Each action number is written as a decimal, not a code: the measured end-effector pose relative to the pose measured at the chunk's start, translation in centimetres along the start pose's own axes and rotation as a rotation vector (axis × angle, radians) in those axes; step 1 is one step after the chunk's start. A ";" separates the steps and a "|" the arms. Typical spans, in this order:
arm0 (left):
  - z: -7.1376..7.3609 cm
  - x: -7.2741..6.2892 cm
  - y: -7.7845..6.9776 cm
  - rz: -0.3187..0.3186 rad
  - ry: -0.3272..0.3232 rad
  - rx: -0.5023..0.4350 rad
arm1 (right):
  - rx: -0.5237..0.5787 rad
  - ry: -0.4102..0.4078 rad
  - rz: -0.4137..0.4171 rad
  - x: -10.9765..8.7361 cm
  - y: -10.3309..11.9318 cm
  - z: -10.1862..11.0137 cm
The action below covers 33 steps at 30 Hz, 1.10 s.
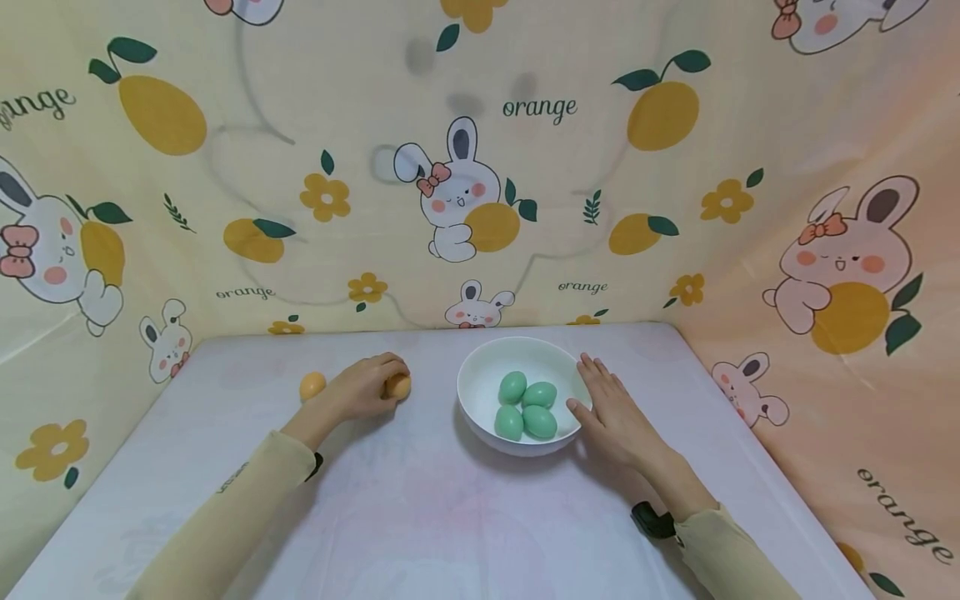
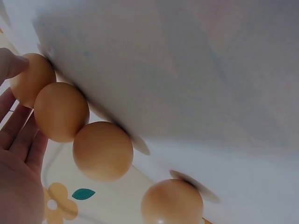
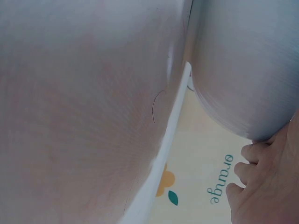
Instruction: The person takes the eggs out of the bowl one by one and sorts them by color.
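My left hand (image 1: pixel 366 385) reaches over the table left of the bowl, its thumb and fingers pinching an orange-brown egg (image 1: pixel 397 386). In the left wrist view the thumb presses on the farthest egg (image 2: pixel 32 80) of a row, with the fingers behind it. Two more brown eggs, a middle one (image 2: pixel 61 112) and a nearer one (image 2: pixel 103 151), sit close beside it. A white bowl (image 1: pixel 480 367) stands right of centre with several green eggs (image 1: pixel 540 422) inside. Against the bowl's right side rests my right hand (image 1: pixel 617 417), fingers straight and thumb at the rim.
Another brown egg (image 1: pixel 312 385) lies behind the left forearm; the left wrist view shows a brown egg (image 2: pixel 172 203) apart from the row. The white-covered table (image 1: pixel 420 517) ends at a patterned cloth backdrop (image 1: pixel 337 125), which also hangs along both sides.
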<state>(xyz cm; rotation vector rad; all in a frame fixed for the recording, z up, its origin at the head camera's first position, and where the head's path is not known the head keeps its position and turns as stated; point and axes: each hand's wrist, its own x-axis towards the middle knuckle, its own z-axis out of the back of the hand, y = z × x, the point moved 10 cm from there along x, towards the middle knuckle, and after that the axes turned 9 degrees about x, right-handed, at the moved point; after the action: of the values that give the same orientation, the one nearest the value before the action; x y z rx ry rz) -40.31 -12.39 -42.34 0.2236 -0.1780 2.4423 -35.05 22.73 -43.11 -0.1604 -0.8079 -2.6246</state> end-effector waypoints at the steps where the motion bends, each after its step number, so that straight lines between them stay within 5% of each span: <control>1: 0.0 0.0 0.0 0.002 0.000 0.002 | 0.000 0.000 0.001 0.0 0.0 0.0; 26: -0.3 -0.2 0.3 0.067 0.037 0.001 | 0.005 -0.008 0.011 0.0 0.2 0.1; 33: 0.2 -0.2 -0.1 0.044 -0.009 -0.004 | 0.008 -0.008 0.007 0.0 0.2 0.1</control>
<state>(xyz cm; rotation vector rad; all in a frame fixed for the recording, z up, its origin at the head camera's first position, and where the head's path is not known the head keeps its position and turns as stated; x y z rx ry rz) -40.08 -12.44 -42.12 0.2315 -0.1937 2.4848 -35.00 22.60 -42.89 -0.1716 -0.8188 -2.6153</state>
